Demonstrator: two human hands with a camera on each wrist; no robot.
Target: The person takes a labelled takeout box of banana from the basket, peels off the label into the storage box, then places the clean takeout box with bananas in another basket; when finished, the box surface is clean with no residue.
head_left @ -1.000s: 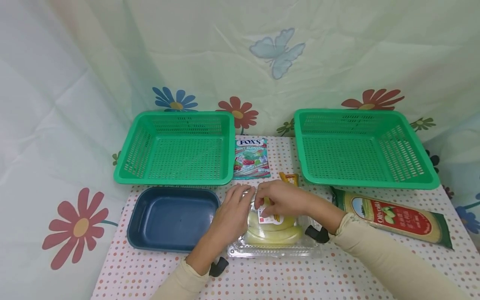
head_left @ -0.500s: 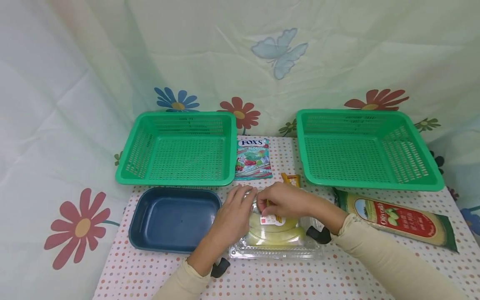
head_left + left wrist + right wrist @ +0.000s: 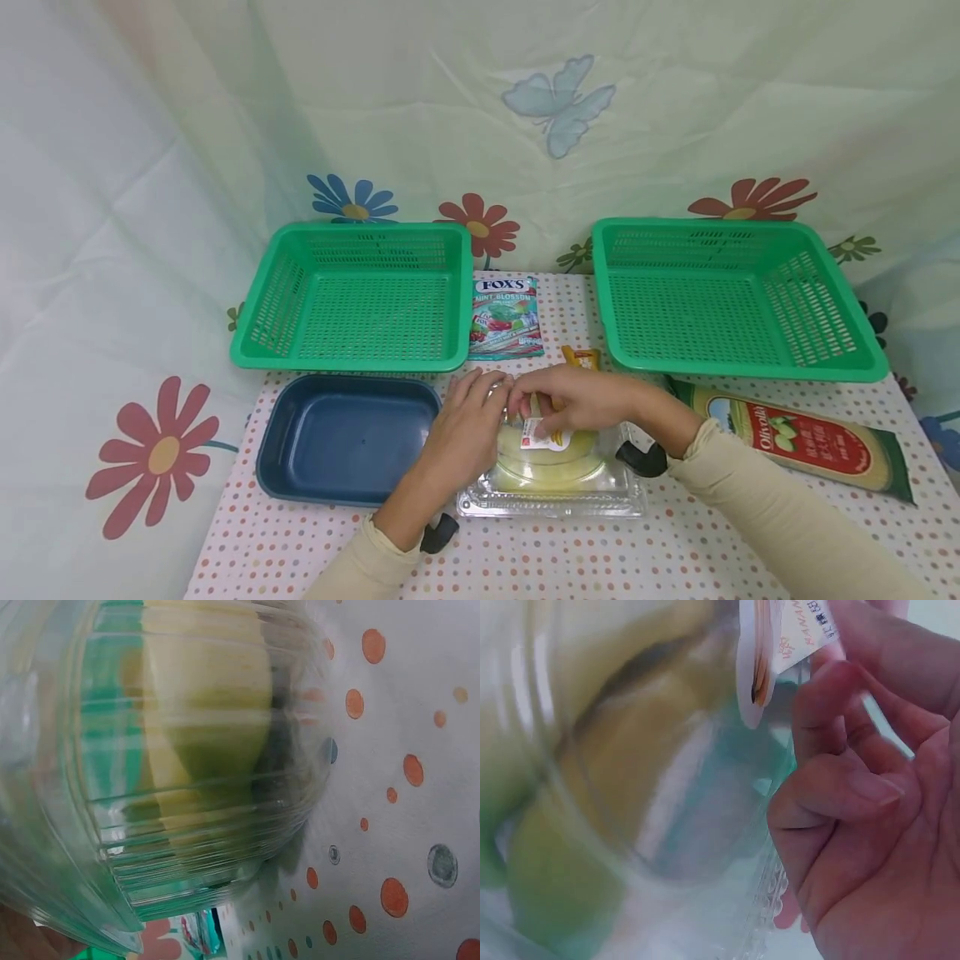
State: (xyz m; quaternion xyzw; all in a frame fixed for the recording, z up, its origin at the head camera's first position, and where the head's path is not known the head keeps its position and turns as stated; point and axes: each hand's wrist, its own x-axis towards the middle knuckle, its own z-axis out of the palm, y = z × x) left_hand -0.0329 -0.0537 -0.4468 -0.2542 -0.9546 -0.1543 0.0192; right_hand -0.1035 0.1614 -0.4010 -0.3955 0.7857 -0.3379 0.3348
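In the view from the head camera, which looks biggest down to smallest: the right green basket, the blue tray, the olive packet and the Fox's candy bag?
1. right green basket, though it sits farther back.
2. blue tray and olive packet: the tray looks wider and deeper, the packet long and narrow, so this order is unsure.
3. Fox's candy bag, clearly smallest.

Two bare hands in view, no rings, no gloves, nails short and plain as the right wrist view shows up close. The left hand (image 3: 461, 429) comes out of a long cream-coloured sleeve (image 3: 356, 571), snug at the cuff; the right hand (image 3: 577, 398) wears the same, its sleeve (image 3: 780, 521) soft and slightly wrinkled along the forearm. Under each wrist sits a small black rounded device: one (image 3: 437, 533) at the left cuff, another (image 3: 641, 458) at the right.
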